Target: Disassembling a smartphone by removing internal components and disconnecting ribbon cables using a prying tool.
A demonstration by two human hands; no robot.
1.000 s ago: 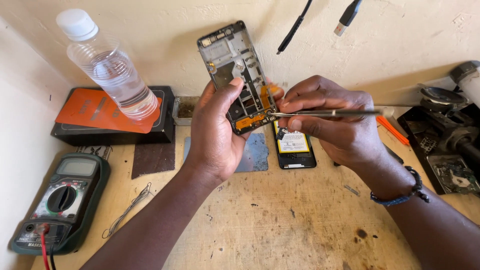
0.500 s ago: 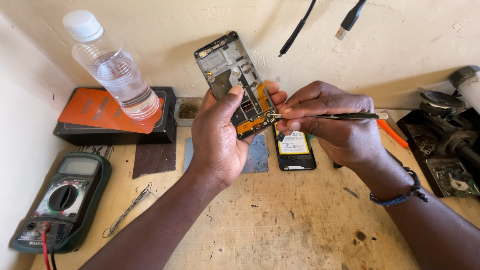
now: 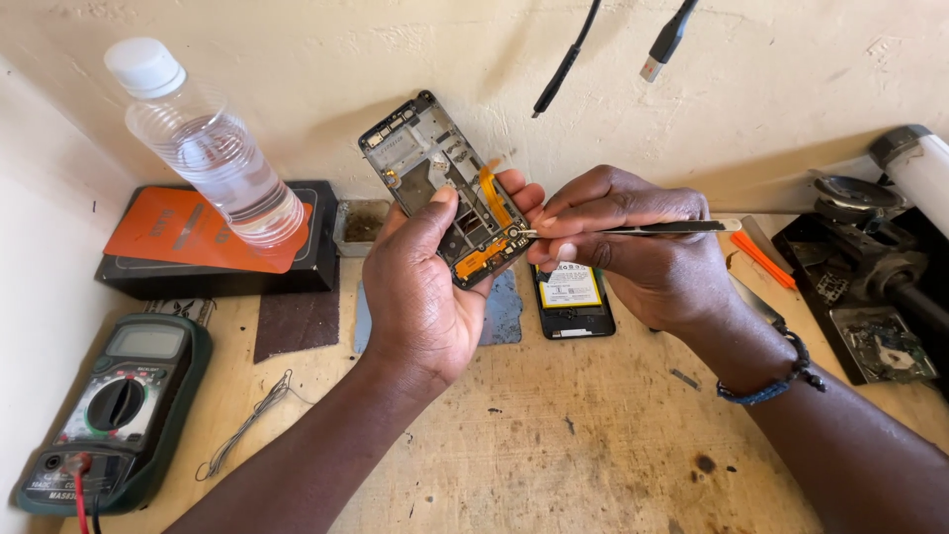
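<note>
1. The left hand (image 3: 425, 287) grips an opened phone frame (image 3: 445, 188) above the wooden workbench (image 3: 554, 445), thumb pressed across its face and fingers wrapped behind its right edge; the frame tilts with its top toward 11 o'clock.
2. Orange flex ribbons show on the frame's lower half, near the thumb.
3. The right hand (image 3: 633, 252), at 3 o'clock from the frame, pinches metal tweezers (image 3: 652, 228) between thumb and fingers; the tips touch the frame's right edge.
4. A phone battery with a pale label (image 3: 571, 297) lies flat on the bench directly below the two hands.
5. A clear plastic water bottle (image 3: 213, 158) leans at 9 o'clock from the frame, over a black box with an orange card (image 3: 213, 242).
6. A green multimeter (image 3: 114, 410) lies at 8 o'clock, near the bench's edge.
7. Two cable ends (image 3: 613, 49) hang at 1 o'clock against the wall.
</note>
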